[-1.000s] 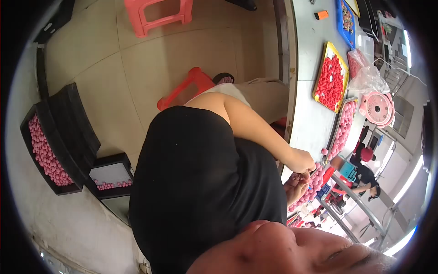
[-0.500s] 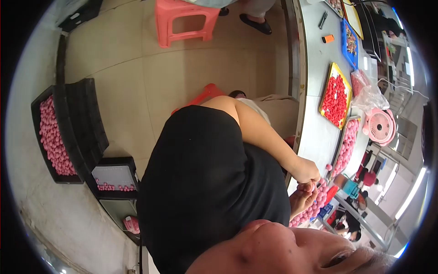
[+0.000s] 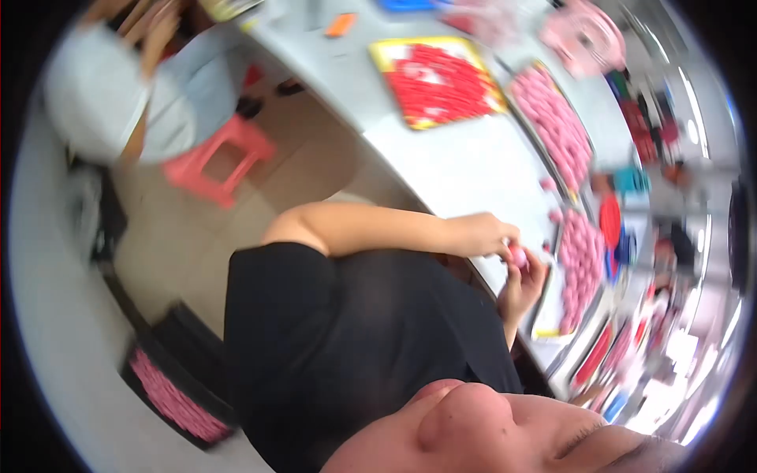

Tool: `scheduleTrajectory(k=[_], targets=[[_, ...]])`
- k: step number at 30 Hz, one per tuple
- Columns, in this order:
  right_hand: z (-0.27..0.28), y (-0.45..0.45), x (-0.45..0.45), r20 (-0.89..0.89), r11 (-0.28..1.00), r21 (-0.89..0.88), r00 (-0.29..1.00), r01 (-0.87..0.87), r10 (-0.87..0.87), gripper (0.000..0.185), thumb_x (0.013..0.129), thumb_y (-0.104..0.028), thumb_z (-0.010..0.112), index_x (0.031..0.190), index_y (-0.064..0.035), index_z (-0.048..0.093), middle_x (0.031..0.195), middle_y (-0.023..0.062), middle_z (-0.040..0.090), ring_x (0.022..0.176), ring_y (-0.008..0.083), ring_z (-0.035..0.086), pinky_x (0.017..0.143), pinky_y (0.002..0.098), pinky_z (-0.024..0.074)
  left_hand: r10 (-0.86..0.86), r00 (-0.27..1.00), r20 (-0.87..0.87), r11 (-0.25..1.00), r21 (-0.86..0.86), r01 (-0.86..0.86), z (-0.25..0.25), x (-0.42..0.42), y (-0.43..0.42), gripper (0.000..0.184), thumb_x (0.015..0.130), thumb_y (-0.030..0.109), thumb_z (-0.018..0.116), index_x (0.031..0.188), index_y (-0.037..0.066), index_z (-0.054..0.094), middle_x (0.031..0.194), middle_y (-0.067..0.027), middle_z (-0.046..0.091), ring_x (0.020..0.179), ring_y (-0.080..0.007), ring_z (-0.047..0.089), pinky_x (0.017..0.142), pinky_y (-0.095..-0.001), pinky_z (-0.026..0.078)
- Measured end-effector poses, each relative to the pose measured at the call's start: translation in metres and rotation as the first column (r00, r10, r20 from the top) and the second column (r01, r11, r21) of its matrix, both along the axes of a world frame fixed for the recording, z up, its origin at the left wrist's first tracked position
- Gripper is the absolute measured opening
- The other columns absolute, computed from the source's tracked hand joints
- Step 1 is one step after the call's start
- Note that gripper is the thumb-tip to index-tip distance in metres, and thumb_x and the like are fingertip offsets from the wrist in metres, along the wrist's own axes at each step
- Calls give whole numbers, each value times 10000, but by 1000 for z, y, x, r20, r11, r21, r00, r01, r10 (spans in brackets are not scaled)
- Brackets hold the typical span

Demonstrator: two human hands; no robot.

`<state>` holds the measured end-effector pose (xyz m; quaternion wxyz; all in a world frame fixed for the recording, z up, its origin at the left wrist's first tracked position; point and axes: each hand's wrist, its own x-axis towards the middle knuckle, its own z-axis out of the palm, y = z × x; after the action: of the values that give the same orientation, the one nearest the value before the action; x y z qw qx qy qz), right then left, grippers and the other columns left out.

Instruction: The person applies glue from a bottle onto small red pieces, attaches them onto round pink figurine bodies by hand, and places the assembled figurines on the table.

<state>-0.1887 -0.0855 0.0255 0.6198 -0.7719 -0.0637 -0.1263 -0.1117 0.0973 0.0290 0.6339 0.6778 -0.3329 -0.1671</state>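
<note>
Both my hands meet above the near edge of the white table (image 3: 426,154). The fingertips of my left hand (image 3: 482,235) pinch a small pink ball (image 3: 517,256). My right hand (image 3: 523,290) has its thumb and fingers closed on the same ball from the other side. Just beyond my hands lies a tray of pink balls (image 3: 582,264). A second tray of pink balls (image 3: 552,130) stands end to end with it. Loose pink balls (image 3: 555,214) rest on the tabletop beside the trays.
A yellow-rimmed tray (image 3: 382,54) holds red pieces. Behind it are a pink fan (image 3: 585,39) and an orange lighter-like object (image 3: 341,25). A co-worker (image 3: 102,94) is near a pink stool (image 3: 260,150). Low behind me, a black crate (image 3: 142,377) contains pink balls.
The view has swung, so the table and trays fill more of it and the co-worker shows. My hands stay together at the ball, which is now more visible between the fingers.
</note>
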Motion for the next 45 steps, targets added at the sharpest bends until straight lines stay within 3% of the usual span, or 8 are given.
scheduleTrajectory(k=[8, 18, 21, 23, 24, 26, 36, 45], targets=[[18, -19, 3, 152, 995, 79, 986, 64, -75, 429, 765, 127, 623, 1149, -14, 493, 1169, 133, 520, 1096, 228, 524, 943, 342, 445, -68, 897, 437, 996, -25, 88, 40, 32, -31, 243, 787, 45, 663, 1026, 38, 623, 882, -142, 656, 766, -274, 640, 692, -329, 506], [13, -33, 15, 189, 990, 40, 971, 138, -143, 445, 746, 59, 685, 1148, -22, 514, 1116, 115, 564, 1052, 214, 551, 911, 333, 441, -304, 874, 379, 952, 133, 274, 35, 68, -58, 211, 792, 3, 645, 1001, 15, 621, 875, -117, 656, 735, -218, 631, 666, -298, 499], [18, -33, 17, 147, 986, 9, 976, 164, -163, 445, 751, 42, 693, 1154, -19, 516, 1127, 123, 563, 960, 203, 591, 849, 315, 474, -354, 906, 232, 933, 157, 325, 29, 76, -60, 200, 825, 51, 639, 1024, 39, 615, 801, -87, 639, 642, -144, 582, 571, -261, 460], [20, -31, 17, 96, 986, 26, 981, 167, -169, 441, 755, 34, 695, 1155, -17, 518, 1142, 130, 559, 904, 197, 611, 811, 304, 491, -345, 821, -454, 884, 136, 447, 27, 81, -59, 137, 895, 145, 593, 1014, 78, 581, 703, -25, 570, 540, -67, 462, 459, -211, 347], [19, -32, 16, 114, 978, 17, 972, 207, -208, 421, 766, 27, 687, 1152, -14, 523, 1114, 129, 578, 857, 185, 618, 777, 294, 497, -339, 827, -448, 888, 139, 439, 21, 85, -59, 137, 895, 145, 593, 1014, 78, 581, 703, -25, 570, 540, -67, 462, 459, -211, 347], [11, -38, 11, 142, 970, 8, 960, 242, -241, 402, 778, 20, 679, 1149, -11, 527, 1086, 129, 596, 810, 173, 625, 743, 284, 504, -288, 486, -825, 938, -141, 318, 8, 100, -62, 150, 925, 239, 566, 973, 98, 563, 665, 27, 489, 497, -27, 351, 422, -188, 242], [4, -56, -4, 114, 957, -43, 953, 287, -280, 249, 847, 5, 578, 1096, 5, 561, 799, 81, 649, 717, 147, 628, 701, 265, 501, -47, 699, -714, 998, -6, 61, 0, 192, -123, 180, 937, 231, 546, 874, 65, 517, 708, 5, 489, 491, -46, 327, 398, -198, 235], [-6, -66, -8, 5, 935, -134, 944, 329, -331, 192, 886, -7, 545, 1073, 34, 557, 801, 86, 631, 746, 133, 614, 734, 252, 486, -106, 434, -894, 992, -66, 106, -32, 171, -126, 181, 955, 207, 495, 911, 31, 487, 703, 4, 447, 503, -40, 302, 392, -193, 213]])
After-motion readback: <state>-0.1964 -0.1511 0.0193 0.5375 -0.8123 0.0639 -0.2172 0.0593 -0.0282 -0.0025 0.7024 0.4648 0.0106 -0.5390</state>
